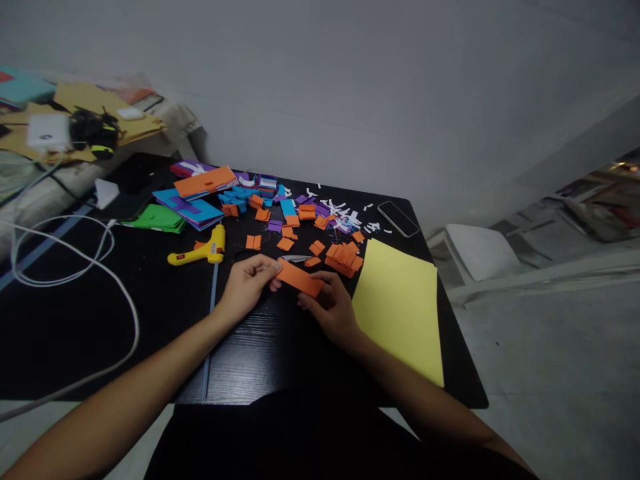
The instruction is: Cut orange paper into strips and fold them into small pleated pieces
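An orange paper strip [301,277] is held between my two hands above the black table. My left hand [250,283] pinches its left end with thumb and fingers. The right end is gripped by my right hand [333,307], thumb below and fingers behind. Just beyond the strip, scissors [296,258] lie partly hidden among small folded orange pieces [344,259]. A yellow glue gun [203,248] rests to the left of my left hand. Yellow sheets [400,307] lie to the right, partly under my right forearm.
Stacked coloured cards [205,183], a green packet [157,218] and white paper scraps [340,213] lie toward the wall. A phone [398,219] is at the back right. A white cable [125,293] loops over the left side. A white stool [475,252] stands right of the table.
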### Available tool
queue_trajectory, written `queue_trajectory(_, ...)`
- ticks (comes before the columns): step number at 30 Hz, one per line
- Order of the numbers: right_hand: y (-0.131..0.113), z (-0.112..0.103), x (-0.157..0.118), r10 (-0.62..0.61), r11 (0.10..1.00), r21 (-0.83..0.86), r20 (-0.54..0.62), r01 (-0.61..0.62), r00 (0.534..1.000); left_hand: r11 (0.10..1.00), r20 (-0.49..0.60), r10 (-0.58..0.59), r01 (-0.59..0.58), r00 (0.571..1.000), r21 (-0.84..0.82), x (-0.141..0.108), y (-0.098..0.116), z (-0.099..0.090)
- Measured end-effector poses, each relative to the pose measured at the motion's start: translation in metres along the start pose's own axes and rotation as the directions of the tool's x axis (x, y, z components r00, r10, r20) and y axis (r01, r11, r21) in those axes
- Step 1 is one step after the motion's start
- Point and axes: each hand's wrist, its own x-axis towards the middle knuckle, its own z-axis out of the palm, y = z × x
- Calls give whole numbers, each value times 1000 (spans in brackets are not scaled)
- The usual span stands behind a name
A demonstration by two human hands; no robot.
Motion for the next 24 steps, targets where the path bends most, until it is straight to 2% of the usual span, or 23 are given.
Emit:
queue_trajectory(3, 0, 2, -1, -57, 998, 2, -44, 58, 997, 1000, 2, -17, 17, 1000, -26, -3, -2, 4)
queue_trajectory(16, 1, 5, -3, -79, 987, 136, -51, 86, 996, 999, -46, 1, -3, 999, -48, -3, -3, 7)
queue_trajectory(21, -3, 1, -5, -102, 988, 123, 36, 97, 994, 1000, -50, 2, -3, 999, -6, -2, 0, 6)
queue_trajectory(24, -9, -2, -4, -58, 990, 134, 99, 44, 993, 1000, -42, -4, 4, 999, -4, -1, 0, 5)
